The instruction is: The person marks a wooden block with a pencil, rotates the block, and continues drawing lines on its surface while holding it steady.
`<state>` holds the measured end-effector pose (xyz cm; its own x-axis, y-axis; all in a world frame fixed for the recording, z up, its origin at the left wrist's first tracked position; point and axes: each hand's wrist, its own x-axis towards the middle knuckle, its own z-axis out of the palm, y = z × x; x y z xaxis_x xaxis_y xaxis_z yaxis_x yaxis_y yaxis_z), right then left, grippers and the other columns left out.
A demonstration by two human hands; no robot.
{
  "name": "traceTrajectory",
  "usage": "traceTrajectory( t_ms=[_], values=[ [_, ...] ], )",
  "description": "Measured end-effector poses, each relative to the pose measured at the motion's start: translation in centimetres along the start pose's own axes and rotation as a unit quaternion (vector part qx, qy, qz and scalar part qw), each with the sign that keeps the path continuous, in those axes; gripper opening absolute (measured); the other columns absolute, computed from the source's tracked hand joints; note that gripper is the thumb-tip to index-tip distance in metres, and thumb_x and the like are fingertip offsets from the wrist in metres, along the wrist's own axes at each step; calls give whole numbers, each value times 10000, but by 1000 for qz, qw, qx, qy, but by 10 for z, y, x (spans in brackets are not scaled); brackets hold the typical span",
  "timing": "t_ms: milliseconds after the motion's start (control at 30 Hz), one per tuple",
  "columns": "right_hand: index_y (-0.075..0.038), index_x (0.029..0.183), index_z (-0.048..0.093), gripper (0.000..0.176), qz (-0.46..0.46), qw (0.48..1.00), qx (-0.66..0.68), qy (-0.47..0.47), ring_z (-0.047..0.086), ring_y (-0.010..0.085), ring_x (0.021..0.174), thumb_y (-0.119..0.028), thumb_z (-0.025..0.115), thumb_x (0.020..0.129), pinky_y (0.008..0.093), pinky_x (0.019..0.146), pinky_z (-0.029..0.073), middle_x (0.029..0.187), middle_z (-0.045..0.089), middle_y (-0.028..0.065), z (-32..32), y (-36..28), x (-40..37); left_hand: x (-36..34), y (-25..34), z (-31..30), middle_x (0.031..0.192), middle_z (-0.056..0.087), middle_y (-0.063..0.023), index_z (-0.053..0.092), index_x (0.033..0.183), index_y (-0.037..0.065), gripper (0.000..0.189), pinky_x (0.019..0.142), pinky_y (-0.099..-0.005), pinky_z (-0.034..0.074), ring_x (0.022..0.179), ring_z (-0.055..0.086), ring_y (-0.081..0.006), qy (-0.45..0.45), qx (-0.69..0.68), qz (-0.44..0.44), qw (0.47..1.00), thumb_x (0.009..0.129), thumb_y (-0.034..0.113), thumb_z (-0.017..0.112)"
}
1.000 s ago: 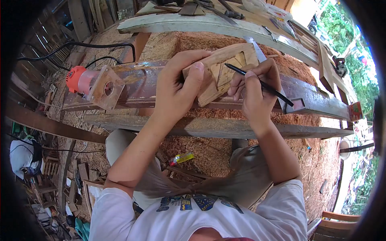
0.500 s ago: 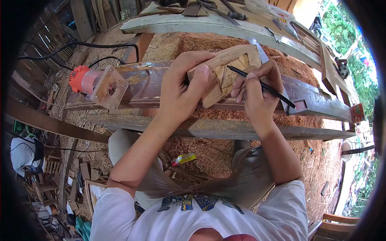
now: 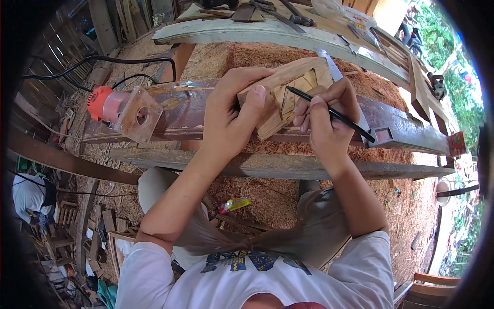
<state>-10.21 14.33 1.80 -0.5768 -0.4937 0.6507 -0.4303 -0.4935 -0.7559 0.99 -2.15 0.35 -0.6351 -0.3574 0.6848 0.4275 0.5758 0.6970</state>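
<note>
Tilted above the bench beam is a light wooden block (image 3: 272, 123) with a recess and lines on its upper face. My left hand (image 3: 239, 103) is closed round the block's left end, thumb on top. In my right hand (image 3: 329, 116) a black pen (image 3: 352, 122) is pinched, its tip at the recessed face near the middle of the block. The lower fingers of that hand sit against the block's right part. Partly hidden behind my right hand, a metal try square (image 3: 381, 136) rests on the dark wooden beam (image 3: 185, 110).
An orange trim router (image 3: 105, 103) with a clear base stands on the beam at left, near a black cable (image 3: 128, 58). Across the back runs a whitish plank (image 3: 226, 33) with a hammer (image 3: 302, 19) and other tools beyond it. Wood shavings (image 3: 206, 62) cover the ground.
The pen tip has shifted slightly left and down over the block, and my right hand has moved a little with it. My left hand keeps its hold on the block.
</note>
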Motion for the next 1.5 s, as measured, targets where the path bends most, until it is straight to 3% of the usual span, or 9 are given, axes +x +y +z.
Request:
traceTrajectory(
  t_ms=[367,567,667,767,833,967,1233,1400,1500],
  values=[
    [-16,1050,467,67,4,1000,7,9,658,130,584,-2,525,1020,236,491,511,790,693,145,-20,-5,10,3,3,-4,1174,750,-87,728,1222,-13,338,993,-316,502,1089,653,-144,21,-172,-130,976,1114,230,520],
    [46,1175,519,165,-4,998,49,-45,679,126,691,-23,533,1026,235,590,539,936,707,167,-9,-22,9,6,7,-10,1145,743,-78,726,1222,-14,378,988,-306,500,1072,648,-134,-16,-209,-154,966,1117,253,480],
    [60,1246,504,235,-14,998,-37,-54,675,123,731,-25,535,1029,230,628,540,958,703,164,-8,-23,8,8,9,-10,1170,743,-96,718,1240,-18,418,996,-307,503,1085,664,-148,-39,-194,-145,969,1102,264,443],
    [41,1169,502,165,-40,994,-21,-98,653,118,682,-10,547,1018,241,610,538,916,694,163,-17,-18,9,8,9,-10,1196,747,-121,709,1260,-26,461,1006,-312,509,1101,684,-167,-49,-168,-136,975,1091,283,412],
    [12,1056,489,91,28,997,34,-58,627,109,635,7,562,1003,258,596,535,850,680,147,-17,-22,11,9,9,-11,1194,747,-120,708,1264,-26,462,1005,-314,511,1104,684,-166,-51,-161,-137,976,1092,285,413],
    [-16,991,457,126,20,995,55,-77,613,101,608,10,580,993,265,582,526,794,665,128,-21,-15,16,9,8,-12,1192,750,-113,707,1272,-20,458,997,-314,515,1104,685,-162,-53,-172,-157,971,1093,299,431],
    [-19,932,481,137,72,994,-50,-70,641,102,672,78,576,952,252,622,529,805,675,88,-11,-22,14,9,5,-11,1187,750,-104,716,1262,-17,453,1000,-308,509,1095,679,-156,-49,-170,-150,973,1098,318,460],
    [-17,930,492,138,72,993,-61,-66,664,98,744,69,598,945,249,666,538,828,668,66,-10,-20,14,8,4,-11,958,665,7,719,1215,-16,341,868,-253,478,910,565,-66,-34,-182,-132,974,1101,237,521],
    [-24,924,491,148,81,992,-67,-66,665,91,770,65,607,944,248,680,539,847,658,48,-10,-21,14,8,7,-13,1153,742,-72,732,1247,-3,439,995,-295,478,1083,643,-133,-47,-134,-153,978,1096,328,488]
  ],
)
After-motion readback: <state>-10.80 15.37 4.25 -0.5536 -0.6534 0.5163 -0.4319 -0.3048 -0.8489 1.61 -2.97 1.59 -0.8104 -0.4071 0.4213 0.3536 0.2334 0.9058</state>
